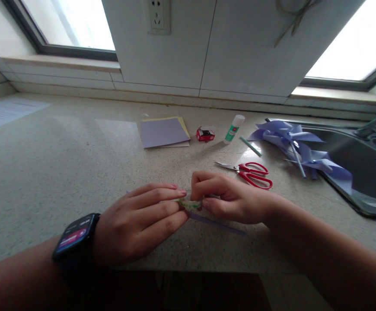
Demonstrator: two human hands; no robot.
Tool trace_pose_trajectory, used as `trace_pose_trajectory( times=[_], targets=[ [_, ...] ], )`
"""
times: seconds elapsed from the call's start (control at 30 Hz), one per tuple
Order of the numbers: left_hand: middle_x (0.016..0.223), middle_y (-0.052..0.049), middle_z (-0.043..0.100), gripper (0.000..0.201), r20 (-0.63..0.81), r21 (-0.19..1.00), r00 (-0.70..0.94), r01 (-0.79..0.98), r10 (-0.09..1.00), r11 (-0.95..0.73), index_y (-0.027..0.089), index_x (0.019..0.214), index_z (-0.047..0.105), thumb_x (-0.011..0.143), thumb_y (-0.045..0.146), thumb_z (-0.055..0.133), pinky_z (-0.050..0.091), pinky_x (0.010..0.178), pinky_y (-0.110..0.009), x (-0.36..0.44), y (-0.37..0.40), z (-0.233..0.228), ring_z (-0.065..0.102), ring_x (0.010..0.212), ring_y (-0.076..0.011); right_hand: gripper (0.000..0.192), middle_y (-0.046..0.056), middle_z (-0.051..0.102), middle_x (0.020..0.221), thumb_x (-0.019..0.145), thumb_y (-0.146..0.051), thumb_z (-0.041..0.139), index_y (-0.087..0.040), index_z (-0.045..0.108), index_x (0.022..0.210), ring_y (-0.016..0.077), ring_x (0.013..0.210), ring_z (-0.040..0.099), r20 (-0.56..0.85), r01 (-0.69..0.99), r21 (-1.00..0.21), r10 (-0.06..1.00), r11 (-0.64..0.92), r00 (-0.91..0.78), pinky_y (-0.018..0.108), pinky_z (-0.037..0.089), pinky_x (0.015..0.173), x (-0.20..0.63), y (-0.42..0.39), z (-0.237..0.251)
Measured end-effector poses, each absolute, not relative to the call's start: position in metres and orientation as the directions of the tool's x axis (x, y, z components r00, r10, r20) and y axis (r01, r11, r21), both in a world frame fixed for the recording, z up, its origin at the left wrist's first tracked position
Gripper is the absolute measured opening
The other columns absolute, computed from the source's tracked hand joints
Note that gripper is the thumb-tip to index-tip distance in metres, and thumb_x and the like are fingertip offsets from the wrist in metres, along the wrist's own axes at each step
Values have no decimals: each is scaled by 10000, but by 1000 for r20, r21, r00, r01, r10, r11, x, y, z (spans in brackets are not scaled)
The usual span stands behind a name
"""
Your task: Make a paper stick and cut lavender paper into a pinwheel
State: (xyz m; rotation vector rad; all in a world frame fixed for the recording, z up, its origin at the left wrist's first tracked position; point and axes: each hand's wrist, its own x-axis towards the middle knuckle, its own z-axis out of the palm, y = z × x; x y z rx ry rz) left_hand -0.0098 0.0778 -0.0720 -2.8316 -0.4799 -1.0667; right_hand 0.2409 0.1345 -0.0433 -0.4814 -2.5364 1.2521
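Nearest the camera, at about 7 o'clock, the left wrist wears a dark smartwatch [76, 235], and the left hand [136, 222] lies flat-fingered on the speckled counter [45, 172], its fingertips meeting a small greenish roll of tape [190, 204] near the middle of the view. The right hand [230, 198], coming in from 4 o'clock, is curled closed, pinching the same roll between thumb and fingers; how firmly the left fingers hold it cannot be told. A thin purple strip [220, 224] lies on the counter just under both hands, running toward 4 o'clock. Farther off at 1 o'clock rest red-handled scissors [251, 172], blades shut. Beyond them stand a glue stick [234, 128], a small red box [205, 134] and, at 12 o'clock, a stack of purple and yellow paper [164, 131]. At 2 o'clock purple paper pinwheels [300, 149] overhang the rim of a steel sink [369, 207].
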Motion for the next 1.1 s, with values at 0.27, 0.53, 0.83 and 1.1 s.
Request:
trace_pose_trajectory(
  times=[0.27,0.53,0.83,1.1],
  targets=[
    [996,-86,792,205,656,-4,716,321,239,-947,86,1056,714,993,94,520,564,1013,-391,-7,78,-64,713,1038,-217,137,-6,468,810,889,-224,567,-154,648,804,123,707,481,136,294,-768,594,569,-792,281,384,659,227,125,-49],
    [974,-80,795,232,655,-21,719,323,231,-946,83,1027,723,1006,94,492,566,1015,-360,-6,79,-60,726,996,-199,122,-16,485,763,825,-91,521,-159,610,777,117,690,478,124,256,-732,494,631,-861,267,364,647,232,127,-44],
    [1018,-88,786,248,677,7,696,319,239,-948,94,1084,706,1013,105,469,538,1072,-368,-8,78,-68,705,1082,-201,135,-7,487,793,831,-124,500,-164,623,795,130,706,479,142,234,-767,514,597,-846,279,369,662,232,128,-45],
    [999,-91,782,236,673,18,701,303,236,-953,79,1059,711,1004,92,482,517,1095,-353,-7,78,-66,705,1076,-197,127,-14,461,780,824,-129,498,-171,562,722,126,692,463,134,221,-770,491,598,-861,278,355,647,230,128,-45]
  ],
)
